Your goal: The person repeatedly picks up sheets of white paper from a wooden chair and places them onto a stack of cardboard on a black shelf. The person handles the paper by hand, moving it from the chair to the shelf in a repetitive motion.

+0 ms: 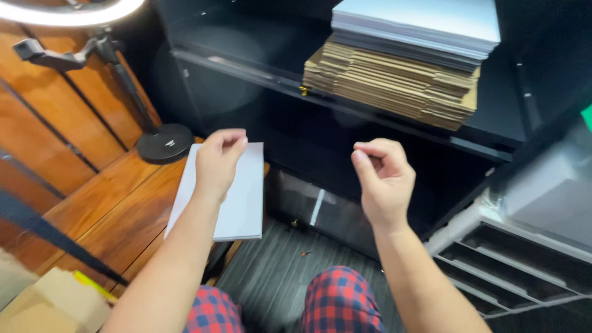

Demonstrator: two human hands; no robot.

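My left hand (219, 161) hovers over a flat stack of white sheets (243, 197) lying on the wooden table edge (117, 209), fingers curled with thumb and fingertips pinched together; whether it pinches anything I cannot tell. My right hand (383, 179) is raised in front of the black shelf unit (259, 74), fingers loosely curled, holding nothing I can see. On the shelf lies a pile of folded brown cardboard (388, 86) with a stack of white and grey sheets (419, 24) on top.
A ring light stand with a round black base (163, 143) stands on the table at left. A grey plastic tray rack (518, 259) sits at right. A cardboard box (49, 305) is at the lower left. My knees in red checked trousers (336, 302) are below.
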